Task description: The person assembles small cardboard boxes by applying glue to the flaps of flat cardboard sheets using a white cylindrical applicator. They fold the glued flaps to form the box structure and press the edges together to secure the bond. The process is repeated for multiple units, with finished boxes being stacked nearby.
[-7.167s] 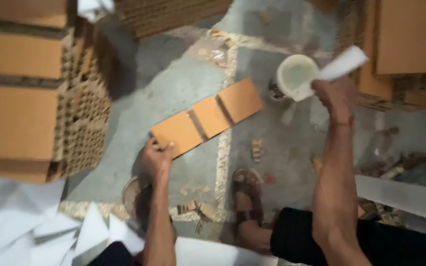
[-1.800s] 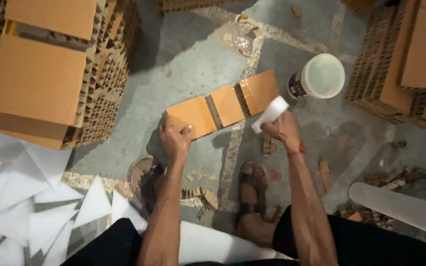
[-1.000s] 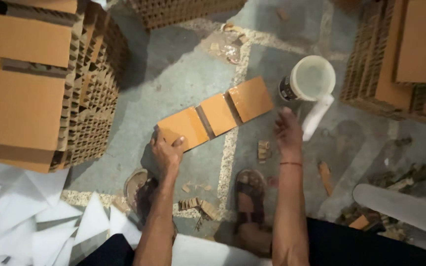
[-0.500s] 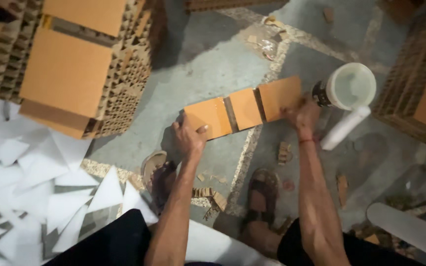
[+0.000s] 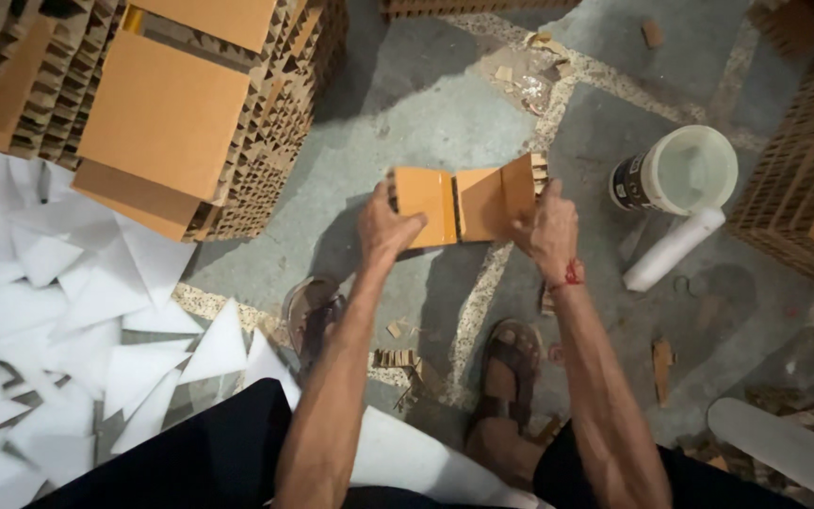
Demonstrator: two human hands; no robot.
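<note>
Head view: left hand [image 5: 383, 226], right hand [image 5: 546, 231] extended forward, fingers gripping opposite ends of folded cardboard strip [image 5: 463, 200].

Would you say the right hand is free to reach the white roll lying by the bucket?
Probably not yet: the right hand grips the folded cardboard strip; the white roll lies unobstructed nearby.

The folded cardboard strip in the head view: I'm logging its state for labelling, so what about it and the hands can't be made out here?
- Cardboard strip: its underside faces away from the head camera.
- Left hand: its grip covers the strip's left end; fingertips tucked out of sight.
- Right hand: its palm side is turned away, hiding the contact with the raised right panel.
- White bucket: contents too pale to tell.
</note>
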